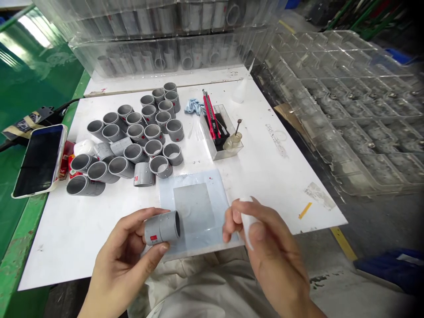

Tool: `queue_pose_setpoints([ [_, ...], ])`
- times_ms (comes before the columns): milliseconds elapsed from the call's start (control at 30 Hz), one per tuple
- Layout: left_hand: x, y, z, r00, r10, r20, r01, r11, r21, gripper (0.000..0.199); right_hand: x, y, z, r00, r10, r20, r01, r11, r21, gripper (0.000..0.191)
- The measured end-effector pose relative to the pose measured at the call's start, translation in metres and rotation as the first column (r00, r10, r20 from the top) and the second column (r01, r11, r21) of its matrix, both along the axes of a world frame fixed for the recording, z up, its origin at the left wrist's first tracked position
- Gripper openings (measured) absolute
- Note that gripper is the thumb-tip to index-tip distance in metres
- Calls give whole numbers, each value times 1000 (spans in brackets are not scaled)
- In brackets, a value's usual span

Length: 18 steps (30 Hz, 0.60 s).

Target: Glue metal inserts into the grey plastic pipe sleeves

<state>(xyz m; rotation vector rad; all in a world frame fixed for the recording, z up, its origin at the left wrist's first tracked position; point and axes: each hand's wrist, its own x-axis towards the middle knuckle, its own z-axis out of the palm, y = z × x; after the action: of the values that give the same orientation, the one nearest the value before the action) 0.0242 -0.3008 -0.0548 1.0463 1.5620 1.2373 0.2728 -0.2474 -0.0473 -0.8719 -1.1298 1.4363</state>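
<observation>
White table (82, 251), as I log it from my remote post: grey PVC couplings (139, 141) massed at its left, a pale-blue mat (168, 194) nearer the person, a red-marked coupling (161, 228) clamped in the left hand (126, 251), its open end seemingly turned for access toward the right hand (270, 249), which stays apart, pinching a white tapered plastic piece (247, 225).

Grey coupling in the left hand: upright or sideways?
Sideways: the left hand holds the grey PVC coupling with its open end facing right.
</observation>
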Motion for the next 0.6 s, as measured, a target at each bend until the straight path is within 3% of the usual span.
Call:
queue_pose_setpoints([
  [100,2,-2,4,999,42,-2,-42,998,-53,40,-3,-5,0,995,98,-32,-99,995,-12,67],
  [167,3,0,6,999,48,14,-47,997,-53,33,-5,-5,0,994,109,-7,-109,989,-96,74],
  [333,-1,7,3,997,-71,-35,73,996,52,33,-6,-1,-3,997,29,67,-15,978,-209,26],
  [467,-1,8,2,1000,15,-13,-15,1000,22,33,-2,-2,-4,977,-121,177,147,978,-145,28],
  [600,-2,6,1,997,-69,-17,70,996,62,36,-5,-5,-9,955,-271,119,285,950,-126,22],
])
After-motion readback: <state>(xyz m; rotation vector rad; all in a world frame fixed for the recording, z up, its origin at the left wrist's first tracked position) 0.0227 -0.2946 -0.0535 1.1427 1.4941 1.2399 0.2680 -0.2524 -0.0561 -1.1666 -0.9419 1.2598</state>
